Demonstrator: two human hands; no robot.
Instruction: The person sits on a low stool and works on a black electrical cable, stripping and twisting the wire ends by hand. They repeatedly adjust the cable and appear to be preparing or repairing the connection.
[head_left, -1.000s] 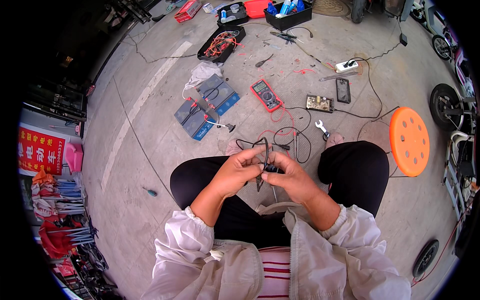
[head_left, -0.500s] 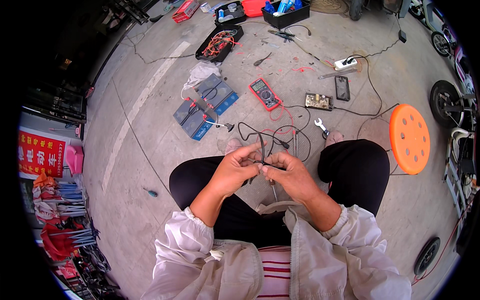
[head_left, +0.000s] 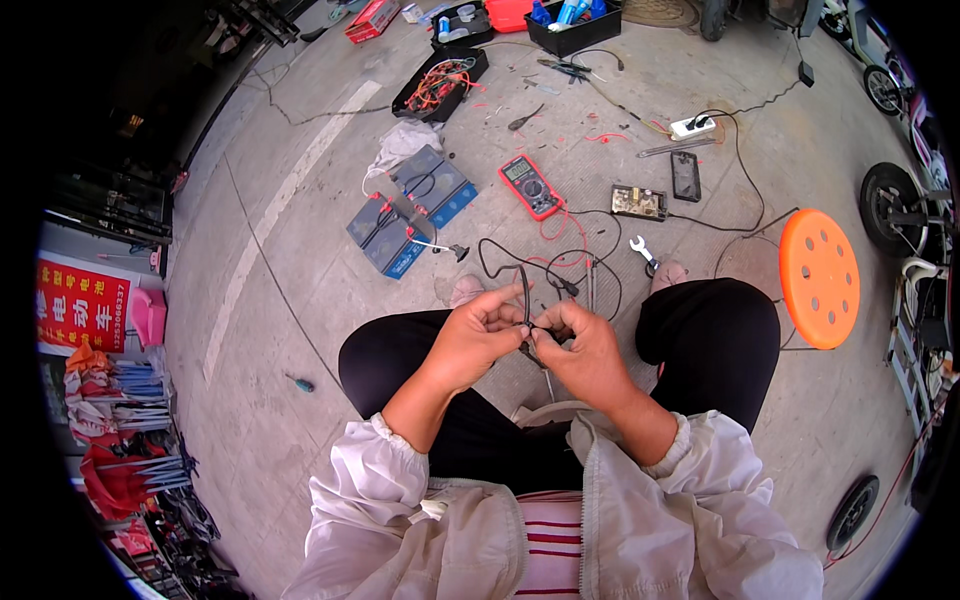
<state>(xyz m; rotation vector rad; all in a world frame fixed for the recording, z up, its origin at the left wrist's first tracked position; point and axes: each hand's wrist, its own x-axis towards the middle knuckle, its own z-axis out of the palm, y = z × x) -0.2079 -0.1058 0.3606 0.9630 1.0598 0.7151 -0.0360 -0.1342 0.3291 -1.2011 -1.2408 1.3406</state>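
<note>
Both of my hands meet between my knees on a black cable (head_left: 525,290). My left hand (head_left: 480,335) pinches it between thumb and fingers, and a loop of it rises past the fingertips. Right beside, my right hand (head_left: 585,350) pinches the same cable; the exact spot is partly hidden by the fingers. Below the hands a thin metal shaft (head_left: 549,385), like a screwdriver's, points down; what keeps it there is hidden. Further off, a red multimeter (head_left: 532,187) lies with red and black leads. An opened circuit board unit (head_left: 638,202) sits to its right.
Two blue batteries (head_left: 432,188) lie at left, with a wrench (head_left: 643,252) near my right foot. An orange stool (head_left: 820,279) stands at right. Beyond are a white power strip (head_left: 692,127), a black tray of wires (head_left: 440,88) and a dark plastic cover (head_left: 686,177).
My right hand has shifted slightly and its fingers have curled differently about the cable. The left hand stays nearly in place. The screwdriver-like handle below the hands is now mostly hidden.
</note>
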